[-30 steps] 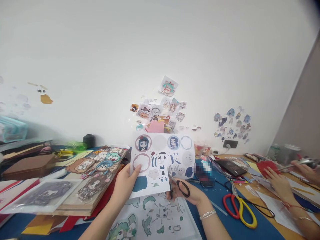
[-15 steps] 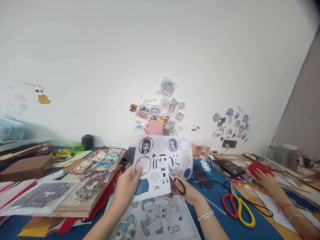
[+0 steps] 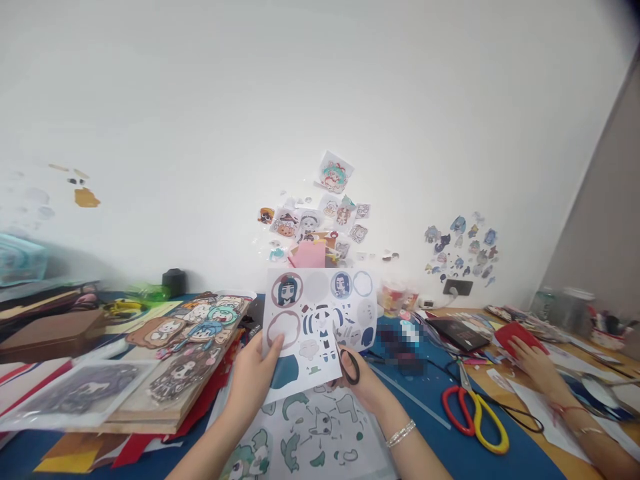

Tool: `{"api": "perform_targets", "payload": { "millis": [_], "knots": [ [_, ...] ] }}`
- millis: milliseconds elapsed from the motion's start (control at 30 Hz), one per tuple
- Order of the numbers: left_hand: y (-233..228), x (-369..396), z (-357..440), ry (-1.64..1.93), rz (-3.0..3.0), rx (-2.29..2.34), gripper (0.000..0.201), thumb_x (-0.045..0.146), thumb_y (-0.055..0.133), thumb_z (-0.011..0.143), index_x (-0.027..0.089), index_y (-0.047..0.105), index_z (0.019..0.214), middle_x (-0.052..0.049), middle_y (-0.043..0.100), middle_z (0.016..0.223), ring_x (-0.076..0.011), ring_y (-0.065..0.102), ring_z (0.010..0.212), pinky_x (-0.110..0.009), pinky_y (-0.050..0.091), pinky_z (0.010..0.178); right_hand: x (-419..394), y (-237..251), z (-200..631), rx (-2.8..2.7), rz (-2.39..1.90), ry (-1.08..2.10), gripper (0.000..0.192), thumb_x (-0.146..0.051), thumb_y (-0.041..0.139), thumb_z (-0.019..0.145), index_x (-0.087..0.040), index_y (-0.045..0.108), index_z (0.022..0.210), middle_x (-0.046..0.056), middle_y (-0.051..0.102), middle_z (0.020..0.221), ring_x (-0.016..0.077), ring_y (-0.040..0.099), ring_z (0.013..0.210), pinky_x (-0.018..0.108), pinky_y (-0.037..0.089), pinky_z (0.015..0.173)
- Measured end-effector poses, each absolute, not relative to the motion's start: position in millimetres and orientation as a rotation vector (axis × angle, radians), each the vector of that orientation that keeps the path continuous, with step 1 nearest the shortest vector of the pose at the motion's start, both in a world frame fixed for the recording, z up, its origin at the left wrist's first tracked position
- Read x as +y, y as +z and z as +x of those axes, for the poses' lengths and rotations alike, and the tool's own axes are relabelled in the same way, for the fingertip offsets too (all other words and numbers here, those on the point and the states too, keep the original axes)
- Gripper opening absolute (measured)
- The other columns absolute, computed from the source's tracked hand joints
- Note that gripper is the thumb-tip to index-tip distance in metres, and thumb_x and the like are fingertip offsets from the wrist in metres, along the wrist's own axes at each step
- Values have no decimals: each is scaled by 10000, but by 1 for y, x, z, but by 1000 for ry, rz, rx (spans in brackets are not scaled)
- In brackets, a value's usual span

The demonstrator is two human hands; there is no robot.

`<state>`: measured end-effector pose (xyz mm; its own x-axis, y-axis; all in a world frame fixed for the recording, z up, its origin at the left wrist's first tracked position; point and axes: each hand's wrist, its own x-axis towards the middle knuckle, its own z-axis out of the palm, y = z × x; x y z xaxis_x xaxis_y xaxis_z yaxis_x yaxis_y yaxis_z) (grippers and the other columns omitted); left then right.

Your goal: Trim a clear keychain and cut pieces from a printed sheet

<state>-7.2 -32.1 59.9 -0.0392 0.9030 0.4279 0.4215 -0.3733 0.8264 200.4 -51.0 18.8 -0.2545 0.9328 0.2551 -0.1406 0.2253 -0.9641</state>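
Note:
A white printed sheet with cartoon heads, circles and small blue-green shapes is held up in front of me. My left hand grips its left edge, thumb on the front. Black-handled scissors are in my right hand at the sheet's lower right. Their blades are mostly hidden at the paper, where a cut runs up from the bottom edge. Beneath it lies another printed sheet with green shapes, on the blue mat.
To the left, cartoon cutouts lie on a thick book. Large scissors with red and yellow handles rest on the right. Beyond them, another person's hand touches a red object. Stickers cover part of the wall.
The sheet and my right hand with the scissors have shifted slightly left. The scissor blades now show less, and the paper right of the cut has bent away a little.

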Motion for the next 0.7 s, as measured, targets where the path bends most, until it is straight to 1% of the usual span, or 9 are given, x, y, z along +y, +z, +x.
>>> {"api": "perform_targets", "payload": {
  "millis": [233,300,400,433,533,700],
  "knots": [
    [59,-31,-7,1404,1763,1404,394,472,433,766,177,580,982,-67,676,964,-241,598,894,-287,452,753,-44,12,196,-1336,-797,1229,529,-604,551,709,-131,584,944,17,532,595,113,470,504,234,367,483],
    [59,-31,-7,1397,1768,1400,398,473,434,764,173,581,981,-70,676,966,-244,598,893,-292,452,758,-44,11,196,-1309,-784,1267,533,-605,547,711,-133,587,957,31,553,631,119,487,525,241,387,498],
    [60,-31,-6,1368,1774,1392,402,469,435,763,167,578,986,-75,674,975,-248,595,903,-297,450,770,-43,10,197,-1285,-753,1319,552,-610,542,710,-151,580,1012,76,597,771,147,530,606,263,422,536],
    [60,-31,-6,1362,1774,1392,402,467,436,762,166,576,989,-77,673,979,-249,594,907,-298,449,772,-44,10,197,-1284,-747,1317,556,-608,548,706,-154,578,1024,83,602,791,149,530,611,260,420,531],
    [60,-32,-6,1359,1765,1385,389,465,434,764,171,570,980,-74,669,993,-245,591,918,-295,448,770,-45,12,196,-1282,-756,1280,534,-586,570,705,-158,588,1023,79,608,779,133,505,576,244,401,504],
    [59,-31,-6,1356,1755,1392,380,459,438,761,167,571,965,-71,670,980,-240,592,908,-289,447,772,-47,15,196,-1282,-755,1291,505,-576,557,721,-176,598,1027,59,600,742,138,493,575,257,410,517]
  ]
}}
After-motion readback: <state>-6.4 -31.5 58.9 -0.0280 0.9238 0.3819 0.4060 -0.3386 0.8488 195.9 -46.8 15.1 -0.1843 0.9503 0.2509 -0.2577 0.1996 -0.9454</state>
